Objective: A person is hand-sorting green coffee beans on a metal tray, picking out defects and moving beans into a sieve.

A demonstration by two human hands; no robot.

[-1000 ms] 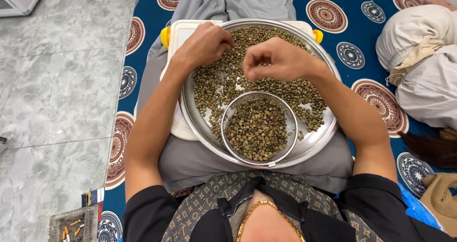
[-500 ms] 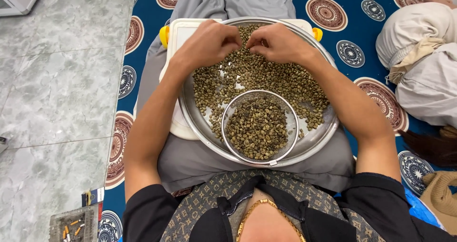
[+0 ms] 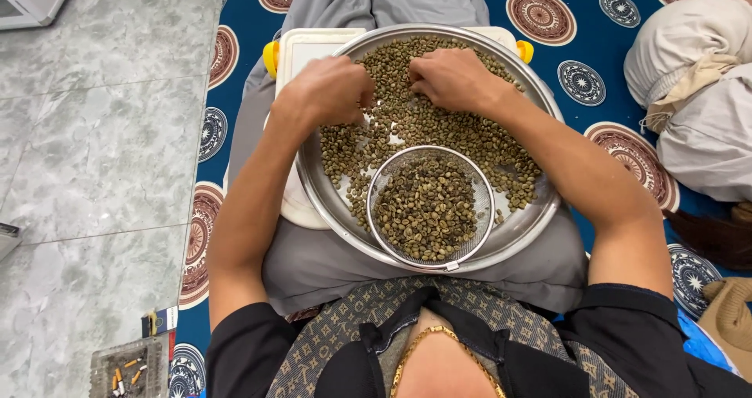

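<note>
**A:** What's the setting?

**B:** A grey marble floor [image 3: 94, 132] with a blue patterned rug [image 3: 619, 61] laid over it. The person sits on the rug with a round metal tray [image 3: 517, 237] on their lap, and a white board [image 3: 301, 49] with yellow knobs sticks out from under the tray's far and left sides.

**A:** What's in the tray?

**B:** Loose greenish coffee beans [image 3: 470, 139] spread over its far half and middle. A round wire-mesh sieve [image 3: 482, 182] sits inside the tray at its near edge, holding its own heap of beans.

**A:** And the hands?

**B:** Both are down in the beans at the tray's far side, beyond the sieve. The left hand [image 3: 333, 91] is near the tray's left rim, fingers curled under, knuckles up. The right hand [image 3: 450, 79] is just beside it, toward the tray's middle, fingers also bent in and tips pressed into the beans. Whether either one has pinched a bean I can't tell; the fingertips are hidden beneath the hands.

**A:** Anything else around?

**B:** Right of the tray, pale bundled cloth [image 3: 697, 92] on the rug. Left of it and nearer the camera, a small tray of cigarette ends [image 3: 129, 370] on the floor.
</note>
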